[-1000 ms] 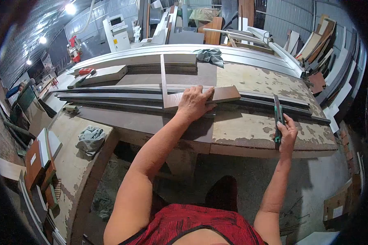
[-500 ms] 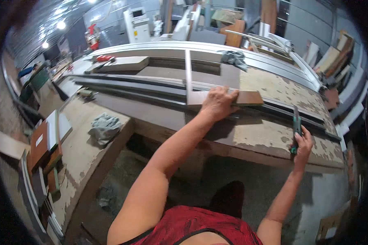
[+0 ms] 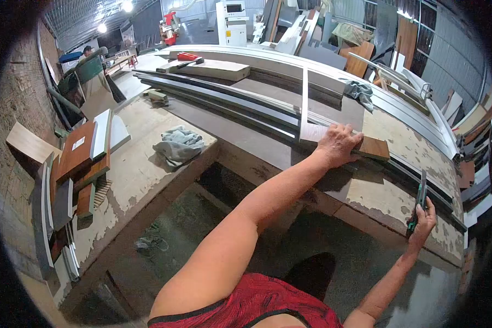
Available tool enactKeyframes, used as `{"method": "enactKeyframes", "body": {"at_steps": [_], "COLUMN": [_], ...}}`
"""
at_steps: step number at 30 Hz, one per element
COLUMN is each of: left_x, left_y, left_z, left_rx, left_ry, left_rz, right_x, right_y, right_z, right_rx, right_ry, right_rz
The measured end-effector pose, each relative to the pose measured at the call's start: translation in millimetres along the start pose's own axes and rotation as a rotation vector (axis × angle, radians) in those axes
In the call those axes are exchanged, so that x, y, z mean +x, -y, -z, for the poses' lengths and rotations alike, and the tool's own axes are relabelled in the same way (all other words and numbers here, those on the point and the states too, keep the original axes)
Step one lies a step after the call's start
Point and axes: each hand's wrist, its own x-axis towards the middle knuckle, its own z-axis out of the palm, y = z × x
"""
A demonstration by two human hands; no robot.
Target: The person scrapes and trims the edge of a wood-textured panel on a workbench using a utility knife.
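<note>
My left hand (image 3: 338, 145) is closed over a short brown wooden board (image 3: 375, 147), fingers bent across its top. The board's paler part (image 3: 314, 132) shows left of the hand. From there a thin white strip (image 3: 305, 90) runs away toward the back of the bench. To the right, my right hand (image 3: 424, 223) is wrapped round a green and black utility knife (image 3: 419, 205), its narrow end pointing up and away from me. Long dark profiles (image 3: 229, 106) lie on the bench under and beside the board.
Grey cloths lie on the near-left bench (image 3: 179, 146) and farther back (image 3: 358, 93). A red-handled tool (image 3: 189, 57) rests on a pale block (image 3: 218, 70). Stacked wood offcuts (image 3: 77, 150) stand at left. The worn workbench (image 3: 366, 188) has a recess on its near side.
The view has turned left, so the bench and both hands appear farther right. My left hand stays on the board, and my right hand still holds the knife.
</note>
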Motion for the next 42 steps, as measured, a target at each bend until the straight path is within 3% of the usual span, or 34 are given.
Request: {"method": "enactKeyframes", "body": {"at_steps": [30, 35, 42], "left_x": [-2.8, -3.4, -3.6], "left_y": [0.1, 2.9, 7.1], "left_z": [7.5, 4.1, 5.0], "left_rx": [0.015, 0.014, -0.025], "left_ry": [0.004, -0.04, -0.248], "left_rz": [-0.005, -0.037, -0.045], "right_x": [4.8, -1.0, 6.1], "right_y": [-19.2, -4.1, -20.1], "right_z": [6.0, 1.0, 7.4], "right_rx": [-0.156, -0.121, -0.164], "right_ry": [0.029, 0.024, 0.021], "right_rz": [0.094, -0.012, 0.062]}}
